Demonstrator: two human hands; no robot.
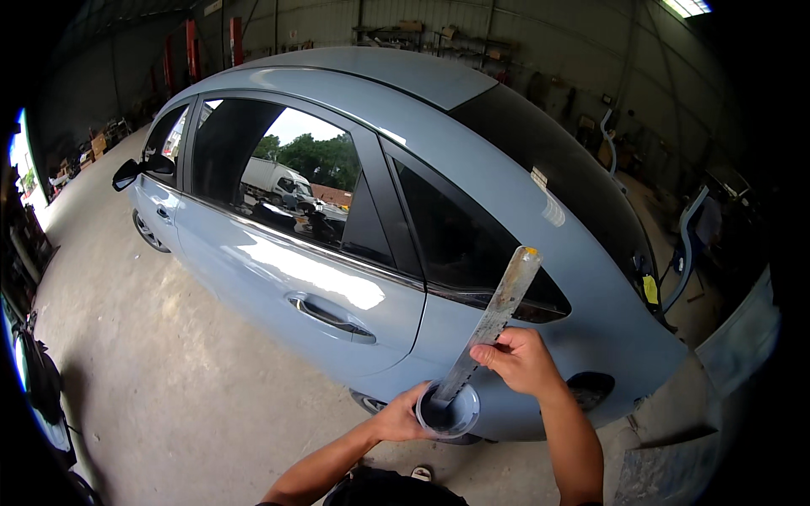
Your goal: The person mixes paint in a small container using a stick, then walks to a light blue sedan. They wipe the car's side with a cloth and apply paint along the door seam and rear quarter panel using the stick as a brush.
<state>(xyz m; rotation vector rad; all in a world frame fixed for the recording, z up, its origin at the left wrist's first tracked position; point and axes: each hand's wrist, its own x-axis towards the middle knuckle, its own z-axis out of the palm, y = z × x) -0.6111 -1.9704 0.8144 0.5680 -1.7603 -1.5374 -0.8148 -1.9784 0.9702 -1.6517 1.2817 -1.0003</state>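
Note:
My left hand (pixel 400 415) is wrapped around the side of a small round cup (pixel 473 413) holding grey-blue liquid that looks like paint. Pinched in my right hand (pixel 521 363) is a long flat metal ruler (pixel 498 312), worn and smeared, with a yellow mark at its upper end. The ruler leans up to the right, and its lower end stands inside the cup. Right behind the cup and ruler is the rear side of a light grey-blue car (pixel 337 261). The fingers of my left hand behind the cup are partly hidden.
The car's rear door handle (pixel 329 319) is left of the ruler, and a round dark opening (pixel 591 390) lies right of my right wrist. Blue trim pieces (pixel 688 244) hang beyond the car's rear. Red lift posts (pixel 192 51) and loaded shelves (pixel 430 38) line the back.

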